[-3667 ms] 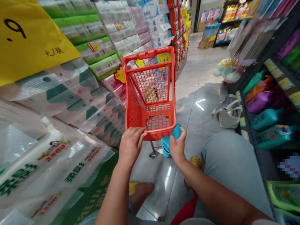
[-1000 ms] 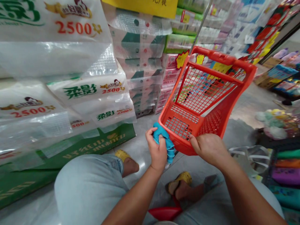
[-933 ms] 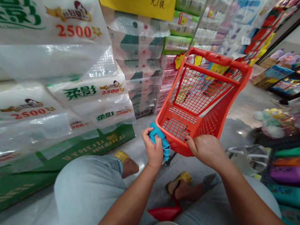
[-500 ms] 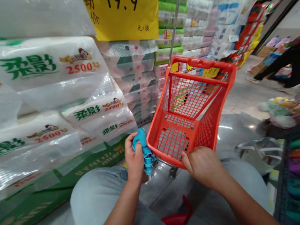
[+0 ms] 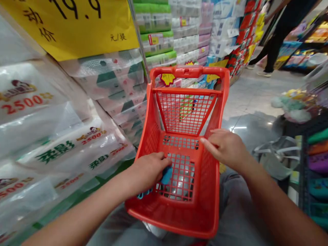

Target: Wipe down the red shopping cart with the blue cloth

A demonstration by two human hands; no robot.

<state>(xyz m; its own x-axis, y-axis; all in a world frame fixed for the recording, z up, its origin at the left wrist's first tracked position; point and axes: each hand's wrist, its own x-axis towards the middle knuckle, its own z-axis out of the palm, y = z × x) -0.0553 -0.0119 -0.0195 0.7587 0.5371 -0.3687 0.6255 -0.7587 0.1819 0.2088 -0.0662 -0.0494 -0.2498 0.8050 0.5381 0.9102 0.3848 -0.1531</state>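
Note:
A red plastic shopping cart basket [image 5: 179, 217] with grid panels stands right in front of my knees, its handle at the far end. Inside it, toward the left wall, my left hand [image 5: 150, 171] is closed around a blue cloth-like item [image 5: 167, 175], which shows below the fingertips and under the palm. My right hand [image 5: 224, 147] hovers over the basket's right wall, thumb stretched out and apart from the curled fingers, with nothing visible in it.
White tissue packs [image 5: 58, 150] are stacked on the left below a yellow price sign [image 5: 77, 30]. A person in dark trousers [image 5: 278, 37] is at the back right. A grey-white bag [image 5: 276, 160] and a dark crate [image 5: 304, 177] of colourful goods stand at the right.
The blue item has moved with my left hand from outside the basket to inside it. My right hand has left the near rim and risen. The cart appears closer and straighter.

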